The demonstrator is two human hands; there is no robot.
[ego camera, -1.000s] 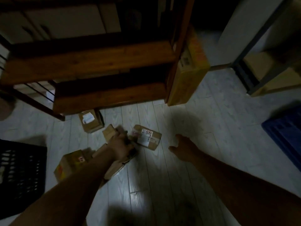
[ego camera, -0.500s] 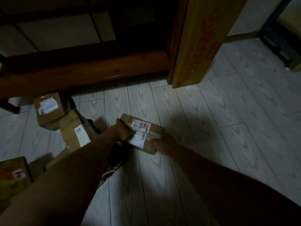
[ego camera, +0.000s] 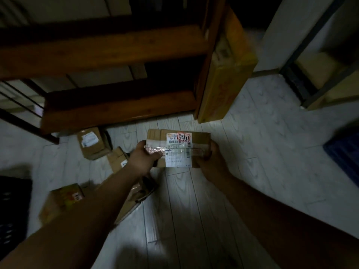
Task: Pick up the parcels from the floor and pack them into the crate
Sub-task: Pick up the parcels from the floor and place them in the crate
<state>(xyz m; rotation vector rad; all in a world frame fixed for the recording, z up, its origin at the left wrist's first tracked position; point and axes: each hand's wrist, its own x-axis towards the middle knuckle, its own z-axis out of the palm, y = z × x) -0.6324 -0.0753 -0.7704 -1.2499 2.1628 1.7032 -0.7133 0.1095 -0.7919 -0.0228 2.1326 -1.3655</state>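
The pale plank floor (ego camera: 194,220) is dim, and our forearms hide part of the parcels at lower left. At frame centre our left hand (ego camera: 144,160) and right hand (ego camera: 208,159) clamp the labelled parcel (ego camera: 178,147) by its ends; half a second ago it lay on the floor. A black crate (ego camera: 11,210) is cut off at the left edge.

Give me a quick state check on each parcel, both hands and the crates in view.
Labelled parcel: lifted off the floor, held at both ends.
Left hand: gripping the parcel's left end.
Right hand: gripping its right end.
Parcel by the shelf: on the floor, label up.
Small parcel: on the floor, tilted.
Yellow-printed parcel: on the floor.
Black crate: at far left; contents not visible.
Blue crate: at right edge, mostly cut off.
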